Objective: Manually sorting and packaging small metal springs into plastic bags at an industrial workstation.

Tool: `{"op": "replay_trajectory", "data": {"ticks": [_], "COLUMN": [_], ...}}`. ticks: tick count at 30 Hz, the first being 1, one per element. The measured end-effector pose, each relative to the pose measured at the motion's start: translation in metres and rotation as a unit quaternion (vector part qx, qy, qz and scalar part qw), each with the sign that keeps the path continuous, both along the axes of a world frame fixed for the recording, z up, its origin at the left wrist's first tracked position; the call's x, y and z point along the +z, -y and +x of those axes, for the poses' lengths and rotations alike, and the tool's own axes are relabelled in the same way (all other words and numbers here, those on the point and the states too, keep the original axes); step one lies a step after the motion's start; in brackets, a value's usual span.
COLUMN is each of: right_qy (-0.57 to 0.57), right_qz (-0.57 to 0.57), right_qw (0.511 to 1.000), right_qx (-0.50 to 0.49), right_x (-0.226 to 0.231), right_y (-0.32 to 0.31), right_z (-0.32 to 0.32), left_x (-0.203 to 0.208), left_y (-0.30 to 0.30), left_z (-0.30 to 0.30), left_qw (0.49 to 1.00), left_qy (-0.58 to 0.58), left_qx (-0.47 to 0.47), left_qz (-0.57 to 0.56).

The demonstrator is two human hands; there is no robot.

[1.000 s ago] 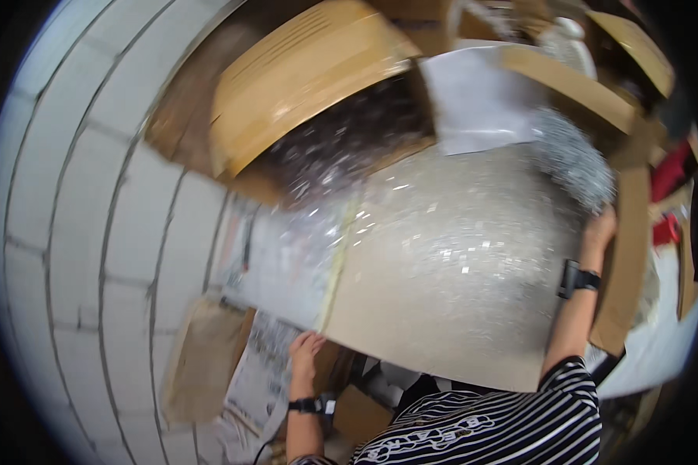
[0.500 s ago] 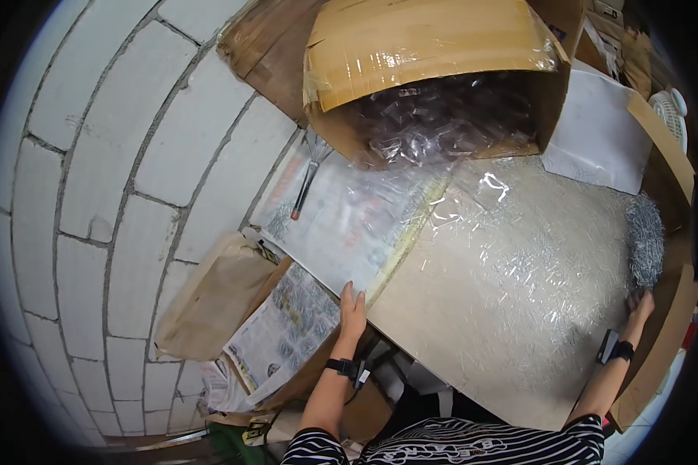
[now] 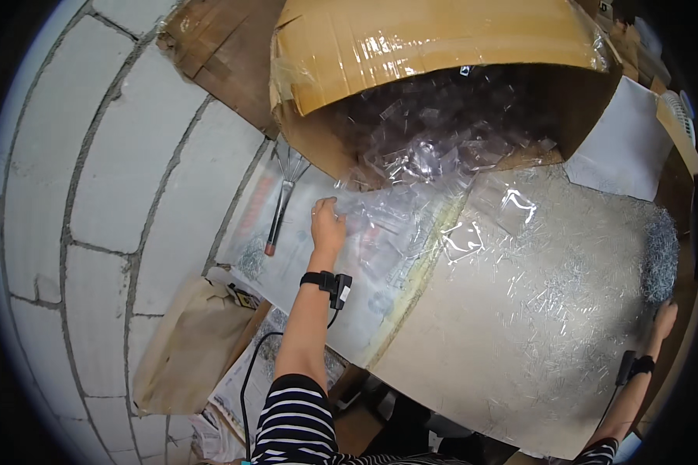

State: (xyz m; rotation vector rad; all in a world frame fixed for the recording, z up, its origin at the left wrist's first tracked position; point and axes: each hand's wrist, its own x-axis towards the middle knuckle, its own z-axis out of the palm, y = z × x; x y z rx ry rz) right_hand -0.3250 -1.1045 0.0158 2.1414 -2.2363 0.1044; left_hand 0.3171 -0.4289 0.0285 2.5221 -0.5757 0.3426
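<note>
My left hand (image 3: 328, 225) is over the newsprint-like sheet (image 3: 295, 267) on the left of the work surface, fingers loosely bent and apart, no held object visible. Clear plastic pieces (image 3: 395, 217) lie just to its right, spilling from a large tipped cardboard box (image 3: 434, 39). A whisk-like tool (image 3: 281, 208) with thin metal prongs and a dark handle rests to the left of that hand. At the far right, my right hand (image 3: 665, 319) is at the lower end of a heap of thin silvery pins (image 3: 660, 260). Its fingertips are hard to make out.
Loose pins are scattered over the beige board (image 3: 473, 333). White block wall (image 3: 124, 163) borders the left side. A tan bag-like bundle (image 3: 190, 341) stands below the sheet. White paper (image 3: 620, 147) leans at the back right. A black cable hangs from my left wrist strap.
My left hand has moved up and forward from the sheet's front edge to beside the plastic pieces. My right hand stays by the pin heap. The whole view has shifted.
</note>
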Motion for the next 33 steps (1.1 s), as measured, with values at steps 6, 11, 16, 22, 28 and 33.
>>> {"op": "replay_trajectory", "data": {"ticks": [6, 11, 16, 22, 28, 33], "right_qy": [-0.003, 0.138, 0.194, 0.356, 0.538, 0.604], "right_qz": [-0.139, 0.006, 0.014, 0.282, 0.512, 0.484], "right_qw": [0.99, 0.978, 0.92, 0.802, 0.596, 0.541], "right_qx": [0.033, 0.158, 0.341, 0.389, 0.306, 0.329], "right_x": [0.068, 0.08, 0.073, 0.065, 0.098, 0.088], "right_y": [-0.086, -0.191, -0.309, -0.432, -0.531, -0.557], "right_z": [0.062, 0.081, 0.089, 0.167, 0.293, 0.325], "left_x": [0.004, 0.013, 0.017, 0.047, 0.063, 0.093], "left_y": [-0.001, -0.008, -0.051, -0.054, -0.012, 0.004], "left_z": [0.0, -0.017, -0.037, -0.138, -0.244, -0.282], "left_qw": [0.995, 0.986, 0.986, 0.891, 0.959, 0.98], "left_qy": [-0.066, -0.068, -0.13, -0.283, -0.198, -0.106], "left_qx": [0.016, 0.075, 0.098, 0.067, -0.007, -0.126], "left_qz": [0.077, 0.134, -0.033, -0.348, -0.203, -0.109]}}
